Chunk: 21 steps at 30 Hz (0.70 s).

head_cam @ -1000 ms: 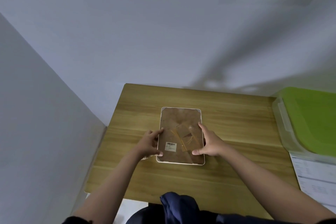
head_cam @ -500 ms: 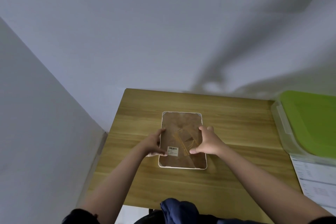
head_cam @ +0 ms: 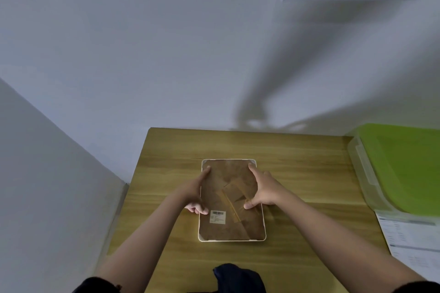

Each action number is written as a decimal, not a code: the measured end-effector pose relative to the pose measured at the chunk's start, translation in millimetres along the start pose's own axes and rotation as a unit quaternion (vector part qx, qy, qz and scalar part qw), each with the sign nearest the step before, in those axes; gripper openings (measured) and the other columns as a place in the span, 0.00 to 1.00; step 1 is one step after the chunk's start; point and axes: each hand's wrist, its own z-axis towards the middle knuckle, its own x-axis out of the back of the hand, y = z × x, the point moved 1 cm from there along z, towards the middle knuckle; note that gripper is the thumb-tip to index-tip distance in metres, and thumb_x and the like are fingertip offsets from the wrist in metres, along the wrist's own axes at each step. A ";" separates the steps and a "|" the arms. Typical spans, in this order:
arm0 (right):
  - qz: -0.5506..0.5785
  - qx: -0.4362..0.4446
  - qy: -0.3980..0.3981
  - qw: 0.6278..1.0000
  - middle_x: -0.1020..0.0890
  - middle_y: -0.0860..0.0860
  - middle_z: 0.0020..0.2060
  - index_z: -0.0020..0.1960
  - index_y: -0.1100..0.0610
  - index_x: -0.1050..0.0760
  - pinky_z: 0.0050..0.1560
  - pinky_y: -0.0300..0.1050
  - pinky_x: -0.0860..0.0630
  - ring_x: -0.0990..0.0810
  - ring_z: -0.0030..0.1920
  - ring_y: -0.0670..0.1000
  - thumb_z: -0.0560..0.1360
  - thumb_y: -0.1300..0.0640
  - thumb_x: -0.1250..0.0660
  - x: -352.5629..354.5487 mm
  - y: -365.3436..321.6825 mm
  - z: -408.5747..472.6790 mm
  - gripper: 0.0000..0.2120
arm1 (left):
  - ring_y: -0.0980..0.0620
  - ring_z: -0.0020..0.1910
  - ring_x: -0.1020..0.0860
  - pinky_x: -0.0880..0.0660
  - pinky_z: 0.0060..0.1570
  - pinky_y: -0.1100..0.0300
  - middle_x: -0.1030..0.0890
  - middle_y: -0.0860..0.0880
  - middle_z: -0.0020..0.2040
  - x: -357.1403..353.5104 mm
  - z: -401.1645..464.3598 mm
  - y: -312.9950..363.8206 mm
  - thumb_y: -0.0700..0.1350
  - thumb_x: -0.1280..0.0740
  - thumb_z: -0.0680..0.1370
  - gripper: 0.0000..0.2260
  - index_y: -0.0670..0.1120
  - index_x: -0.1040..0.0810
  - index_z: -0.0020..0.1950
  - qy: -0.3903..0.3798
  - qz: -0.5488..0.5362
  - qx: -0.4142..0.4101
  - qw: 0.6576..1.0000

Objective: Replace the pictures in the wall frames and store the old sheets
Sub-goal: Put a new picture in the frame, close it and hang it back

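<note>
Your hands have slid up the frame [head_cam: 232, 200] since a second ago: then they sat at the middle of its long sides, now the index fingers reach to the two far corners, which suggests you are feeling for the catches that hold the brown backing board, so the old sheet is likely still inside. The frame lies face down at the centre of the wooden table [head_cam: 297, 164], in the lower middle of the picture. Your left hand [head_cam: 196, 191] rests along the left edge, index finger stretched to the upper left corner, the other fingers curled under near the barcode label [head_cam: 217, 216]. Your right hand [head_cam: 262, 189] lies spread on the right half of the board, thumb pressing by the folded stand [head_cam: 234, 195]. Neither hand grips anything. The green-lidded box [head_cam: 404, 169] waits at the right edge, above some printed papers [head_cam: 409, 238].
</note>
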 end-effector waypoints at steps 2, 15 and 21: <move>0.012 0.002 0.005 1.000 0.39 0.57 0.70 0.76 0.43 0.56 0.66 0.51 0.32 0.33 0.68 0.58 0.52 0.47 0.17 -1.5 2.7 3.4 0.65 | 0.50 0.34 0.19 0.21 0.33 0.60 0.27 0.35 0.63 -1.3 1.1 -3.5 0.33 0.24 0.65 0.57 0.65 0.61 0.73 0.004 -0.025 0.000 1.000; 0.236 0.044 0.061 0.969 0.28 0.55 0.63 0.67 0.41 0.33 0.61 0.47 0.26 0.24 0.58 0.51 0.55 0.58 0.20 -2.5 14.5 -2.3 0.44 | 0.45 0.40 0.20 0.18 0.41 0.50 0.25 0.39 0.50 -14.8 -26.5 -15.6 0.28 0.27 0.65 0.45 0.57 0.42 0.73 0.105 -0.298 -0.046 0.947; 0.274 0.091 0.132 0.948 0.31 0.54 0.63 0.67 0.39 0.33 0.59 0.50 0.24 0.27 0.59 0.53 0.63 0.57 0.24 31.8 -14.4 -18.1 0.37 | 0.43 0.40 0.19 0.20 0.40 0.54 0.25 0.34 0.53 10.6 -55.3 8.2 0.37 0.23 0.63 0.40 0.65 0.34 0.67 0.202 -0.360 -0.182 0.892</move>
